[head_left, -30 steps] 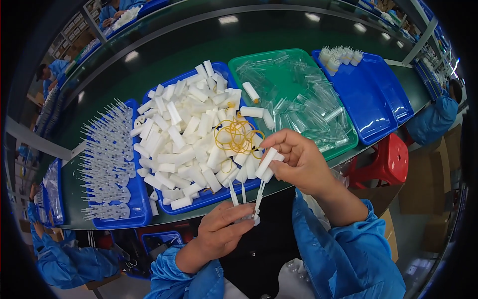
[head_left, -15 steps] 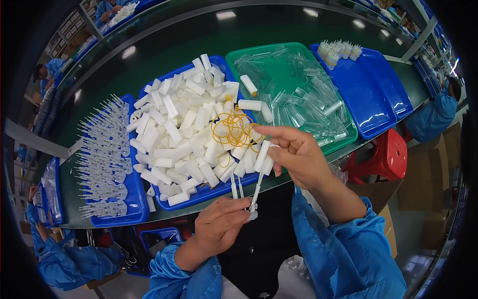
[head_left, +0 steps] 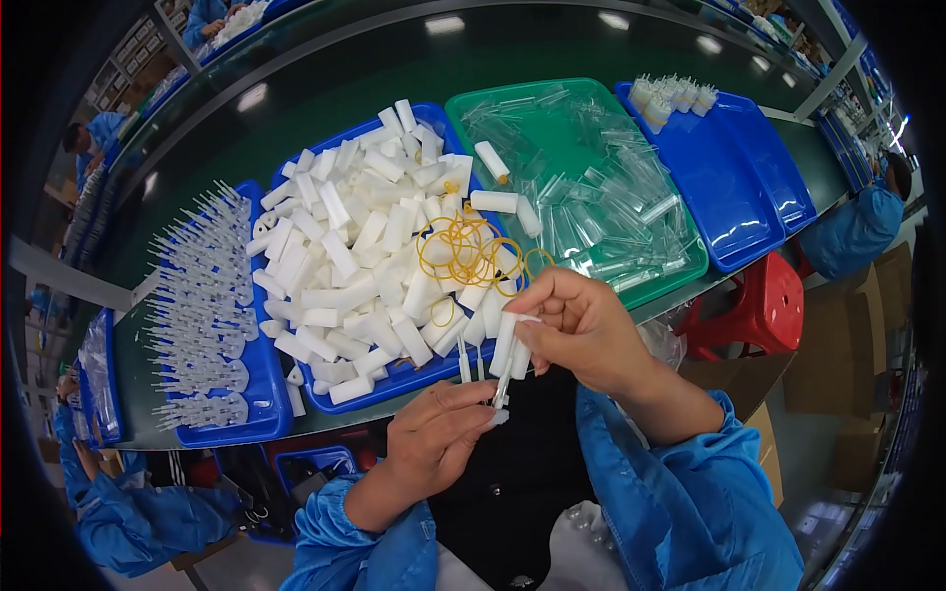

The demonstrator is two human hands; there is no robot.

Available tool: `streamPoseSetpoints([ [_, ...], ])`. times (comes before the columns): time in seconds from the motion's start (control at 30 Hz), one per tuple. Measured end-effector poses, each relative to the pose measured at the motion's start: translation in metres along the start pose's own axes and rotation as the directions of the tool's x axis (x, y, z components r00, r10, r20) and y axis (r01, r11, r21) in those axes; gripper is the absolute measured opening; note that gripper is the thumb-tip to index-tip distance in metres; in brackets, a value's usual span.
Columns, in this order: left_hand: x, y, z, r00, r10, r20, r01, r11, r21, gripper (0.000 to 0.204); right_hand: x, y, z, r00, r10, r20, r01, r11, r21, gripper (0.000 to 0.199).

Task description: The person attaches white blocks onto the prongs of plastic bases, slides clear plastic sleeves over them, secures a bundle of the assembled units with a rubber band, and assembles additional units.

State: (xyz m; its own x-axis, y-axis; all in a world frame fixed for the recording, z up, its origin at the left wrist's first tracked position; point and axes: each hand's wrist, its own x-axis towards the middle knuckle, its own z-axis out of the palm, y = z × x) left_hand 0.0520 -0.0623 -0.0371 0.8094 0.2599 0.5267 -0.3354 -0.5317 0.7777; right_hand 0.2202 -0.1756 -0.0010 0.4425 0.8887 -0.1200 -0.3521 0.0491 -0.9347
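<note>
My left hand (head_left: 434, 433) is closed round the base of a white plastic part with several thin upright prongs (head_left: 464, 362). Between the fingers and thumb of my right hand (head_left: 581, 330) are white foam sleeves (head_left: 504, 340). One sleeve sits over the top of a prong, whose lower end shows beneath it; the rest of that prong is hidden. Tangled yellow rubber bands (head_left: 463, 251) lie on a heap of white foam sleeves (head_left: 370, 236) just beyond my hands. One yellow loop rises beside my right fingertips; I cannot tell whether they hold it.
A blue tray (head_left: 266, 419) of pronged white parts (head_left: 202, 315) stands left. The heap fills another blue tray (head_left: 345, 402). To its right are a green tray (head_left: 532, 128) of clear tubes (head_left: 616, 197) and a blue tray (head_left: 705, 187) with banded bundles (head_left: 672, 98). A red stool (head_left: 759, 310) stands right.
My right hand has come down and slightly left, lowering the foam sleeve along the prong. My left hand keeps its hold in nearly the same place.
</note>
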Motion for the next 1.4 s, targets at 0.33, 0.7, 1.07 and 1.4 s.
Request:
streamPoseSetpoints([
  [0.33, -0.004, 0.000, -0.004, 0.994, -0.060, -0.087, 0.057, 0.998, -0.029, 0.023, -0.019, 0.007, 0.014, 0.999, -0.004, 0.045, 0.008, 0.996, -0.086, 0.024],
  [0.7, -0.026, -0.005, -0.011, 0.956, -0.271, -0.109, 0.173, 0.827, -0.535, 0.025, 0.001, -0.003, 0.025, 0.923, -0.308, 0.230, 0.382, 0.799, -0.464, 0.027],
  [1.07, -0.033, -0.005, -0.020, 0.951, -0.257, -0.170, 0.117, 0.812, -0.572, 0.027, 0.107, -0.025, 0.043, 0.838, -0.125, 0.531, 0.516, -0.136, -0.846, 0.019],
  [1.4, -0.035, -0.012, -0.025, 0.969, -0.235, -0.075, 0.155, 0.818, -0.554, 0.028, 0.125, -0.014, 0.051, 0.853, 0.007, 0.522, 0.519, -0.122, -0.846, 0.018],
])
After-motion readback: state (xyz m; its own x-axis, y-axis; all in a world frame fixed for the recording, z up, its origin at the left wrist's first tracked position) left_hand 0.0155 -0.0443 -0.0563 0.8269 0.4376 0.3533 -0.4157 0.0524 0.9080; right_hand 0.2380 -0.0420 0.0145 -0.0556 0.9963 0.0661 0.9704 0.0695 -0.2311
